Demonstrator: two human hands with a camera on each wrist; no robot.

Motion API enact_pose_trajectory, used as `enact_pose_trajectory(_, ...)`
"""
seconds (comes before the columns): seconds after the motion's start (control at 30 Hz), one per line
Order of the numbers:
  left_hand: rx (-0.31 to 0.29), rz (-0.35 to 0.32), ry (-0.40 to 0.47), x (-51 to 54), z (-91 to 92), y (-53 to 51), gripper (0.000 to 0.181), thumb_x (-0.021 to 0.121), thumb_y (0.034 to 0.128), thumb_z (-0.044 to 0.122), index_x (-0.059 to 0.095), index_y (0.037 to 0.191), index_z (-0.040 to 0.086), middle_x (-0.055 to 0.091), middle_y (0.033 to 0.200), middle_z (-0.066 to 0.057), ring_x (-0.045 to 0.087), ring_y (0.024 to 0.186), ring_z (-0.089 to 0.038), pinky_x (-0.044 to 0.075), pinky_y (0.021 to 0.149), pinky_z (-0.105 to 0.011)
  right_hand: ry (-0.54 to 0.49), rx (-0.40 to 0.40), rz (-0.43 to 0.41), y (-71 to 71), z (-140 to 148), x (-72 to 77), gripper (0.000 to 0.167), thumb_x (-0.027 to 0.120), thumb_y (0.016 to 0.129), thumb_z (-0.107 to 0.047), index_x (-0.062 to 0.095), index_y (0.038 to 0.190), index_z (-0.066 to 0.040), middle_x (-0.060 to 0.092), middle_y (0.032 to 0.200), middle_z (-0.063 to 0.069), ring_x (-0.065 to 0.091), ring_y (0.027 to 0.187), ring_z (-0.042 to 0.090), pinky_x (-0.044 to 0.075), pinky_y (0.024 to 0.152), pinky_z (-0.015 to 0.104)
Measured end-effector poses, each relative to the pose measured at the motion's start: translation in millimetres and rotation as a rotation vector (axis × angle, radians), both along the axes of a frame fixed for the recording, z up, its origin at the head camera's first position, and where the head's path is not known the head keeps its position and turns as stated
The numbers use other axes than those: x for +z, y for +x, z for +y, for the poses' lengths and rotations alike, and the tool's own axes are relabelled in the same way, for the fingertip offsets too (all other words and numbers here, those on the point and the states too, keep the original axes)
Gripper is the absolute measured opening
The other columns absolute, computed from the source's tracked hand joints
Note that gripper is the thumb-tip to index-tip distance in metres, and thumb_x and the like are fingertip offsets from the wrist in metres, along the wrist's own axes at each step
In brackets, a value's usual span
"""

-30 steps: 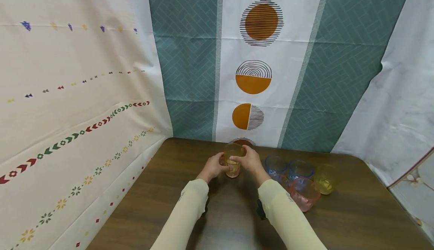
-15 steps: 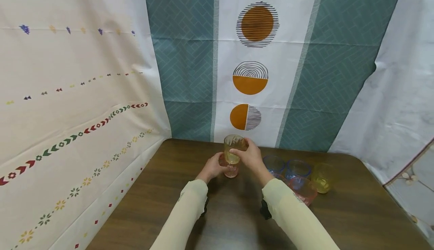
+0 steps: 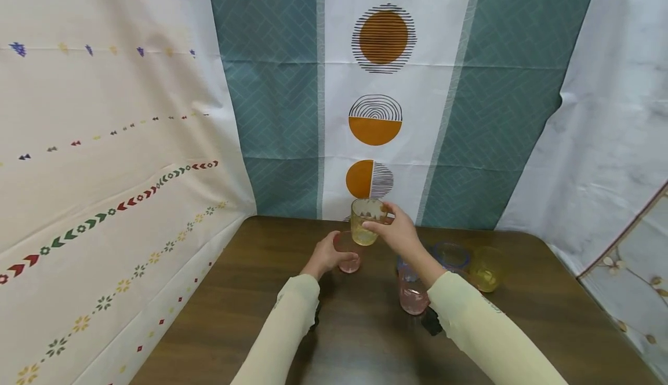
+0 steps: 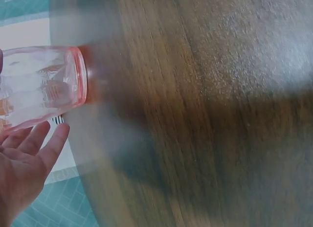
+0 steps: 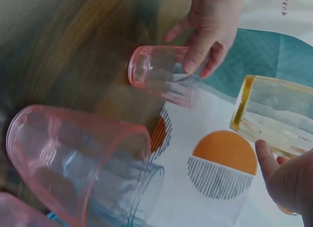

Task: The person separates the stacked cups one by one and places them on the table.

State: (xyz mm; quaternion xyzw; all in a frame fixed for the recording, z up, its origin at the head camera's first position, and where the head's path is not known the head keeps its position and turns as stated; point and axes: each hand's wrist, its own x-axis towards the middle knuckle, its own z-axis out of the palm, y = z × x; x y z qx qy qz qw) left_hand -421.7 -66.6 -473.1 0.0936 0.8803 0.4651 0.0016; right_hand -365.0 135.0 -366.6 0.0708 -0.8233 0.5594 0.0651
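My left hand [image 3: 325, 255] holds a clear pink glass [image 3: 348, 265] by its sides, thumb and fingers spread around it. That glass stands upright on the brown table; the right wrist view also shows the left thumb against the pink glass [image 5: 164, 73]. Higher and to the right, my right hand [image 3: 399, 233] grips a clear yellow glass [image 3: 363, 229] in the air, apart from the pink one. Only part of the right hand [image 5: 291, 175] shows in the right wrist view, beneath the yellow glass [image 5: 281, 117]. In the left wrist view, the left fingers [image 4: 57, 141] lie beside the pink glass.
On the right of the table [image 3: 522, 338] stand more glasses: a pink one [image 3: 413, 299] by the right forearm, a blue one [image 3: 451, 255] and a yellow one [image 3: 486, 272]. The right arm partly hides this group. Patterned cloths [image 3: 282, 188] hang around the table.
The yellow glass was inside the pink one; my right hand has lifted it out and moved it up and right. My left hand has stayed at the pink glass on the table.
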Motion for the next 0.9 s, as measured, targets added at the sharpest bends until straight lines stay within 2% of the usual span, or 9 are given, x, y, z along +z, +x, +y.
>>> enact_pose_trajectory(0.27, 0.034, 0.016, 0.014, -0.6, -0.2, 2.4, 0.088, 0.089, 0.074, 0.032, 0.044, 0.144, 0.002, 0.051, 0.142, -0.02, 0.051, 0.126, -0.036, 0.042, 0.106, -0.05, -0.01, 0.026, -0.01, 17.7, 36.0, 11.6, 0.094, 0.079, 0.084, -0.042, 0.028, 0.155, -0.01, 0.037, 0.153, 0.011, 0.039, 0.138, 0.035, 0.045, 0.103, 0.05)
enact_pose_trajectory(0.37, 0.028, 0.034, 0.013, -0.3, -0.2, 2.9, 0.088, 0.09, 0.0734, 0.031, 0.045, 0.143, 0.001, 0.053, 0.14, -0.021, 0.051, 0.125, -0.037, 0.042, 0.105, -0.05, 0.002, 0.032, 0.005, 28.7, 52.2, 17.6, 0.094, 0.079, 0.084, -0.043, 0.028, 0.156, -0.009, 0.038, 0.152, 0.014, 0.04, 0.137, 0.036, 0.047, 0.1, 0.049)
enact_pose_trajectory(0.47, 0.025, 0.039, 0.013, 0.0, 0.1, 3.6, 0.088, 0.09, 0.0733, 0.031, 0.045, 0.143, 0.001, 0.054, 0.138, -0.021, 0.052, 0.124, -0.037, 0.043, 0.104, -0.05, 0.01, 0.029, 0.021, 40.3, 68.3, 22.9, 0.093, 0.079, 0.084, -0.043, 0.028, 0.155, -0.009, 0.042, 0.148, 0.016, 0.045, 0.133, 0.035, 0.05, 0.097, 0.044)
enact_pose_trajectory(0.7, 0.014, 0.005, 0.025, 0.0, 0.0, 5.7, 0.088, 0.089, 0.075, 0.032, 0.044, 0.144, 0.001, 0.054, 0.138, -0.021, 0.054, 0.121, -0.036, 0.044, 0.104, -0.051, 0.052, 0.018, 0.032, 70.6, 100.8, 26.7, 0.089, 0.074, 0.089, -0.042, 0.026, 0.157, -0.01, 0.041, 0.15, 0.013, 0.047, 0.132, 0.031, 0.049, 0.098, 0.039)
enact_pose_trajectory(0.9, 0.005, -0.001, 0.032, 0.5, -2.6, 3.8, 0.087, 0.088, 0.0756, 0.031, 0.043, 0.144, 0.002, 0.053, 0.138, -0.02, 0.054, 0.119, -0.034, 0.045, 0.103, -0.051, 0.114, -0.004, 0.054, 92.8, 127.5, 26.2, 0.086, 0.072, 0.092, -0.04, 0.025, 0.157, -0.009, 0.042, 0.151, 0.013, 0.049, 0.131, 0.027, 0.049, 0.088, 0.018)
